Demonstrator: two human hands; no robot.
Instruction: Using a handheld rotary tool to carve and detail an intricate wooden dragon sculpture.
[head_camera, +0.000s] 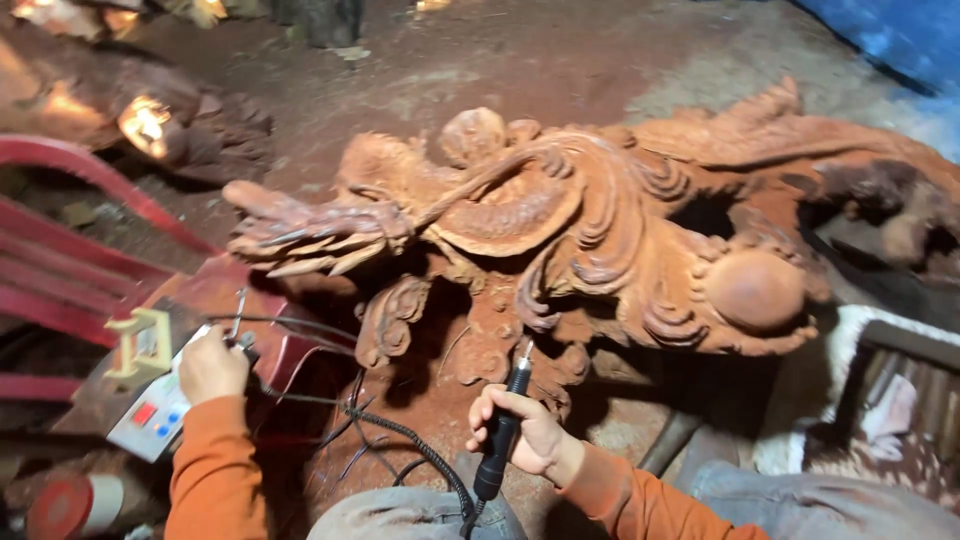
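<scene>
A large reddish-brown wooden carving (600, 220) with swirls, claws and a round ball stretches across the middle. My right hand (525, 430) grips a black pen-shaped rotary carving tool (505, 425), its tip pointing up at the carving's lower edge. A coiled black cable (400, 435) runs from the tool toward a white control box (150, 405) with red and blue buttons at lower left. My left hand (212, 365) rests on top of that box, fingers on its controls. Both arms wear orange sleeves.
A red metal frame (70, 260) stands at left, a lit log pile (140, 120) behind it. Dusty red ground lies beyond the carving. A blue sheet (900, 40) shows top right, and white patterned cloth (880, 420) at lower right.
</scene>
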